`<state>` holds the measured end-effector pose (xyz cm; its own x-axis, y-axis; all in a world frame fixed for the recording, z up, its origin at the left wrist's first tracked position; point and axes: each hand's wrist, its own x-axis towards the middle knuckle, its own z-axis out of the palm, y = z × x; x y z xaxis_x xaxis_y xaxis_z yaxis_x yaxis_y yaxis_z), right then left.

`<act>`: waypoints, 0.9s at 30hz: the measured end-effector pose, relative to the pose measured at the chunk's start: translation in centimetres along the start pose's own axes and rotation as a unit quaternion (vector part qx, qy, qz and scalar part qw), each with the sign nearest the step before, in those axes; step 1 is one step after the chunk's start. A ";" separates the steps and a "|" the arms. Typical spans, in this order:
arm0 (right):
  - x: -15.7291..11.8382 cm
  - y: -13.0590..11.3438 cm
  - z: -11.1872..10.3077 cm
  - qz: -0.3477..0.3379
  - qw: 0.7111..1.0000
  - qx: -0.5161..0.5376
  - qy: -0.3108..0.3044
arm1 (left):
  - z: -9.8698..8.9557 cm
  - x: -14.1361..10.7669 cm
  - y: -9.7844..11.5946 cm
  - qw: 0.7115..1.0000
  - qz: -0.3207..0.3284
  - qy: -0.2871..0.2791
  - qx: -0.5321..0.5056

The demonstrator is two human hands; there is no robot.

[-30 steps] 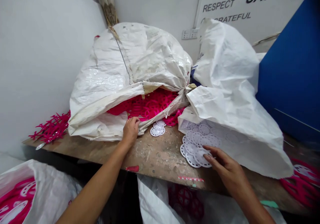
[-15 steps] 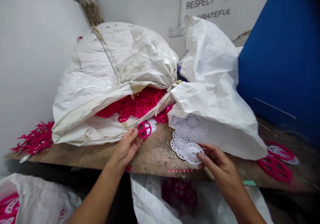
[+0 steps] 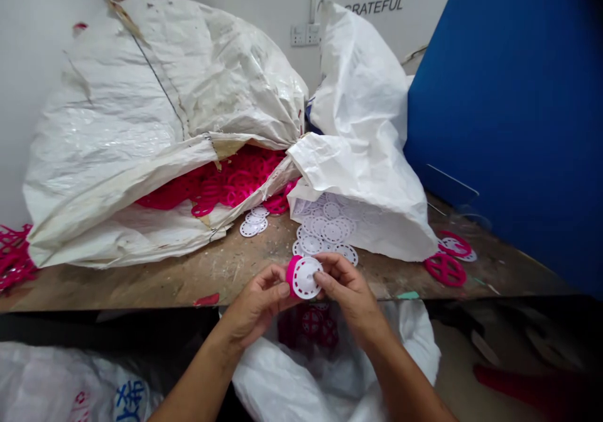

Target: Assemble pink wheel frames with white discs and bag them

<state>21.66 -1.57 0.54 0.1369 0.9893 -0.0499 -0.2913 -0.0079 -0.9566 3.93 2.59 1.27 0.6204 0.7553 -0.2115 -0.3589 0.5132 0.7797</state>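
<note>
My left hand (image 3: 264, 296) is closed on a pink plastic wheel (image 3: 291, 273), gripping its left edge between thumb and fingers. A white disc with slots around its rim (image 3: 307, 278) is pinched in my right hand (image 3: 346, 287). The disc lies over the wheel, covering most of it, above the table's front edge. Whether the two are locked together I cannot tell. More white slotted discs (image 3: 330, 229) spill from the mouth of the right-hand white sack (image 3: 372, 189). Pink wheels (image 3: 235, 180) fill the opening of the big left sack (image 3: 155, 89).
Below the table (image 3: 155, 284), an open white bag (image 3: 268, 372) holds pink-and-white pieces. A few white discs (image 3: 254, 221) lie between the sacks. Pink wheels (image 3: 445, 269) rest at the right, near a blue panel (image 3: 509, 127). Pink branched scraps (image 3: 14, 259) lie far left.
My hands have come together: the right lifted a white disc off the pile and brought it against the pink wheel in my left. The view has shifted right and down.
</note>
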 end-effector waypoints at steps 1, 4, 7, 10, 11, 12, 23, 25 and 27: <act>-0.1 0.1 0.0 0.008 1.000 0.002 -0.014 | 0.1 -0.1 -0.1 1.000 -0.010 -0.008 0.015; -0.2 0.3 -0.5 0.011 1.000 -0.012 -0.005 | -0.1 0.0 -0.4 0.997 0.002 0.032 0.073; -0.2 -0.1 -1.5 -0.012 0.997 -0.050 0.062 | -0.8 0.2 -0.9 0.986 0.017 0.103 0.129; -0.4 -0.7 -1.8 -0.064 0.987 -0.082 0.120 | -1.0 0.3 -1.4 0.980 0.008 0.140 0.142; -0.5 -0.7 -1.7 -0.077 0.985 -0.089 0.122 | -0.9 0.3 -1.6 0.980 0.008 0.145 0.138; -0.7 -0.7 -1.5 -0.086 0.985 -0.098 0.114 | -0.6 0.3 -1.8 0.981 0.007 0.145 0.131; -0.8 1.4 -0.2 -0.184 0.929 -0.320 0.014 | 0.9 -0.1 -3.3 0.980 0.060 0.122 0.148; -0.8 1.1 -0.2 -0.154 0.937 -0.312 -0.019 | 0.7 -0.3 -3.4 0.973 0.071 0.121 0.183; -0.8 1.0 -0.1 -0.133 0.942 -0.306 -0.036 | 0.6 -0.4 -3.4 0.963 0.086 0.122 0.225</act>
<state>21.38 -2.37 -0.39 0.0576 0.9750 0.2145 0.3471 0.1819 -0.9200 5.33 0.34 -0.97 0.3759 0.9151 -0.1459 -0.0697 0.1849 0.9803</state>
